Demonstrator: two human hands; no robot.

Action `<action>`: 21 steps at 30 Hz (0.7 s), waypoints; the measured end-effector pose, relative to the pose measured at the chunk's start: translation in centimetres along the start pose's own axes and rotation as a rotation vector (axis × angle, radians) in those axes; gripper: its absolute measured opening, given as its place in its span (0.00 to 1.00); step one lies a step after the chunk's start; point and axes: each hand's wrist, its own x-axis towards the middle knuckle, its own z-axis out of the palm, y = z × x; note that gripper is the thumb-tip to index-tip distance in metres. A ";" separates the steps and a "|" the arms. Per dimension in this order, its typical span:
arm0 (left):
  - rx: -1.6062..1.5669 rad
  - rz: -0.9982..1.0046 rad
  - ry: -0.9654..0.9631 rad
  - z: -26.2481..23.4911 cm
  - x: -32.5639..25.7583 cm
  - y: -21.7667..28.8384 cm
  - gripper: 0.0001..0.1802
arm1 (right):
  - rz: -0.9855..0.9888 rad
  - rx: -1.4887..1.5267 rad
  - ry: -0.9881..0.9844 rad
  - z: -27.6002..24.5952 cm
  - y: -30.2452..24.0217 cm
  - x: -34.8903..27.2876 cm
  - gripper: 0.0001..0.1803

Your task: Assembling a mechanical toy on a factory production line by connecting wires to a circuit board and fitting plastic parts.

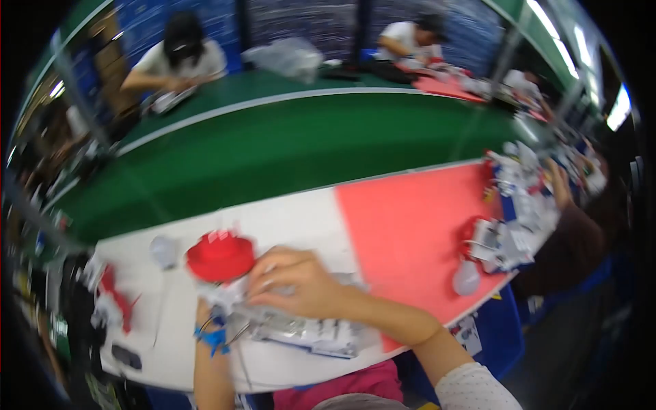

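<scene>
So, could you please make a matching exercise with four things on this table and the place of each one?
Things:
1. red cap
2. right hand
3. blue wrist band
4. pink mat

Places:
A. right half of the table
B. on the left forearm
C. just left of the right hand
D. resting on the clear packets

Pairs: 1-C, 2-D, 3-B, 4-A

red round piece [220, 256] by the right hand [295, 281]. blue band [213, 337] on the left wrist. table [287, 219] white on the left, salmon-pink mat [410, 232] on the right. dark green surface [287, 147] behind, with a pale stripe. right sleeve [471, 388] white with fine dots. magenta clothing [355, 386] at lower edge. clear packet [314, 333] with white and dark print. blue wall panels [157, 24] behind.
</scene>
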 end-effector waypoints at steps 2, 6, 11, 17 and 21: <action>0.061 -0.023 0.068 0.4 -1.2 0.7 0.45 | -0.004 0.045 0.032 0.4 -0.4 -0.2 0.05; 0.199 0.006 0.287 2.3 -2.3 1.1 0.44 | 0.006 0.036 0.066 0.1 -1.1 -0.8 0.05; 0.321 0.182 0.412 6.7 -1.8 2.2 0.44 | -0.020 0.010 0.084 0.7 -0.5 -0.9 0.05; 0.146 0.237 0.186 6.4 -1.4 2.4 0.46 | 0.000 0.000 0.069 0.8 -0.5 -0.6 0.05; 0.260 0.258 0.193 6.5 -1.4 1.6 0.46 | -0.059 -0.022 0.019 1.6 -0.3 -1.0 0.05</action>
